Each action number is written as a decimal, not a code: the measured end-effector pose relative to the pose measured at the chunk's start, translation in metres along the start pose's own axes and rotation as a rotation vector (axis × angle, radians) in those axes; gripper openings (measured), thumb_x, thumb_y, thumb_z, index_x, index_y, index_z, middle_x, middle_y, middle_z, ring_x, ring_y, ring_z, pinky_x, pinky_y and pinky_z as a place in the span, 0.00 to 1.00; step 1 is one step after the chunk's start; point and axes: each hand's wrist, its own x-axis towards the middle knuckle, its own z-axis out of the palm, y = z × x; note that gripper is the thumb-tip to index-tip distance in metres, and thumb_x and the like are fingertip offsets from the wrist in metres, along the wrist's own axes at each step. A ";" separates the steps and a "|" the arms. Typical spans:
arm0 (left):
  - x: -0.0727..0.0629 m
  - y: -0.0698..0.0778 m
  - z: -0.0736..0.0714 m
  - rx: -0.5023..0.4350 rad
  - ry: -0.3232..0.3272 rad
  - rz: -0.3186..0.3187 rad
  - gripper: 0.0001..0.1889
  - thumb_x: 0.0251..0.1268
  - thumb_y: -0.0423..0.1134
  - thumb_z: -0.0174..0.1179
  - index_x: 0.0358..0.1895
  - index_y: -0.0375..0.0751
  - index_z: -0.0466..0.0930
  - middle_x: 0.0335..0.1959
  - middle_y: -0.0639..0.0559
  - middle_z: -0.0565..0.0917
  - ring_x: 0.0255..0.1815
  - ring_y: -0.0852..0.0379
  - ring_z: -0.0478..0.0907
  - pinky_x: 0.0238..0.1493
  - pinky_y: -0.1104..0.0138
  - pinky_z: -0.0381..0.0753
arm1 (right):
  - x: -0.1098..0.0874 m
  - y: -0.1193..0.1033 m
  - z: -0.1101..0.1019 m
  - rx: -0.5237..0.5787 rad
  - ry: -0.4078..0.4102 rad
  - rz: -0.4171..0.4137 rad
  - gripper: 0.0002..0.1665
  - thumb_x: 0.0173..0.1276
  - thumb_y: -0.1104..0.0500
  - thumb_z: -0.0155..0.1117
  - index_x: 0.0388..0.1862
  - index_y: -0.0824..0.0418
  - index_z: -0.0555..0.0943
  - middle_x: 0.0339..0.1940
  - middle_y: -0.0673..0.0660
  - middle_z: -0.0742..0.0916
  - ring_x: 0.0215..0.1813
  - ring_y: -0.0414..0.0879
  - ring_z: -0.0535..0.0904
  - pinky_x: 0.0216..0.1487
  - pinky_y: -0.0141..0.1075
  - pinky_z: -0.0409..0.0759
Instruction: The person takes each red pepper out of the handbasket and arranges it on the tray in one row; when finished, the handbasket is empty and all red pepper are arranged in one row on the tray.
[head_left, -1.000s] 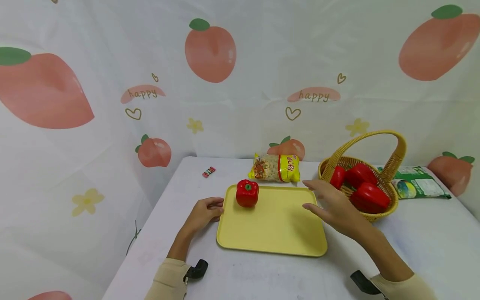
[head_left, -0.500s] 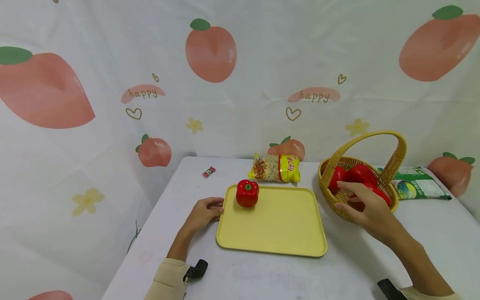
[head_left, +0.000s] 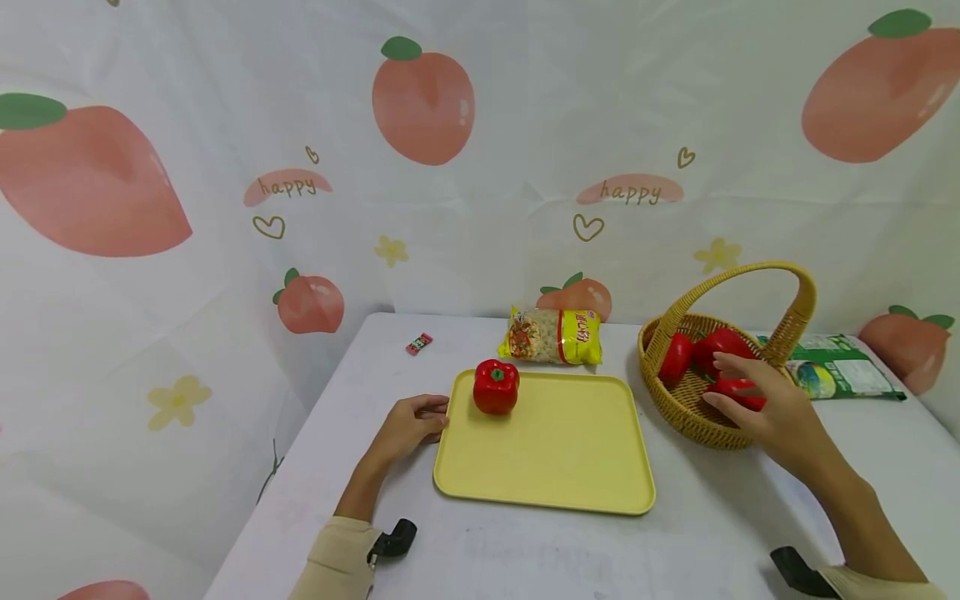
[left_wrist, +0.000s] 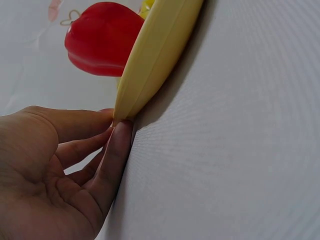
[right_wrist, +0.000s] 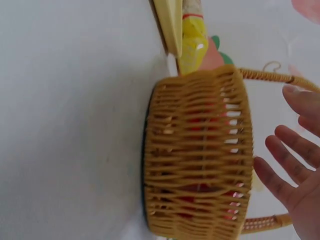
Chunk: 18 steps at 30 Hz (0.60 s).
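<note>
My left hand (head_left: 405, 429) pinches the left rim of a yellow tray (head_left: 555, 467); in the left wrist view, thumb and fingers (left_wrist: 120, 145) meet at that edge. On the tray, towards its back left, stands a red bell pepper (head_left: 496, 387). My right hand (head_left: 783, 417) is over the front right of a wicker basket (head_left: 693, 421), its thumb and fingers spread apart. Several red bell peppers (head_left: 677, 358) lie inside, one partly hidden behind this hand. The right wrist view has the fingers (right_wrist: 272, 180) just above the basket's rim.
A yellow bag of dry food (head_left: 551, 336) lies behind the tray. Right of the basket is a green packet (head_left: 843, 367). A small red wrapped packet (head_left: 418, 343) lies at the back left. The basket's tall arched handle (head_left: 750, 268) rises beside my right hand.
My right hand has moved right, from above the tray's right edge to over the basket's peppers. My left hand and the tray have stayed in place.
</note>
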 end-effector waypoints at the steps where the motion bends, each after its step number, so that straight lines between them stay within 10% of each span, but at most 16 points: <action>1: 0.000 0.000 0.000 0.000 0.001 -0.003 0.20 0.72 0.28 0.66 0.65 0.30 0.82 0.54 0.41 0.88 0.45 0.57 0.85 0.42 0.67 0.90 | 0.000 0.002 -0.001 0.001 -0.010 0.020 0.37 0.63 0.66 0.80 0.71 0.64 0.77 0.56 0.67 0.87 0.56 0.45 0.80 0.49 0.07 0.67; 5: 0.000 0.000 0.000 0.002 0.001 0.000 0.20 0.72 0.29 0.66 0.65 0.30 0.82 0.54 0.41 0.88 0.45 0.57 0.86 0.44 0.65 0.90 | -0.001 0.010 -0.005 -0.004 -0.033 0.077 0.36 0.68 0.61 0.78 0.72 0.65 0.76 0.57 0.69 0.86 0.51 0.64 0.81 0.43 0.08 0.68; 18: 0.000 -0.001 0.000 0.002 0.004 -0.008 0.20 0.72 0.29 0.66 0.65 0.30 0.82 0.54 0.41 0.88 0.45 0.57 0.86 0.43 0.65 0.90 | -0.001 0.033 -0.010 0.003 -0.071 0.206 0.38 0.72 0.53 0.75 0.75 0.66 0.73 0.64 0.73 0.82 0.64 0.72 0.73 0.43 0.07 0.59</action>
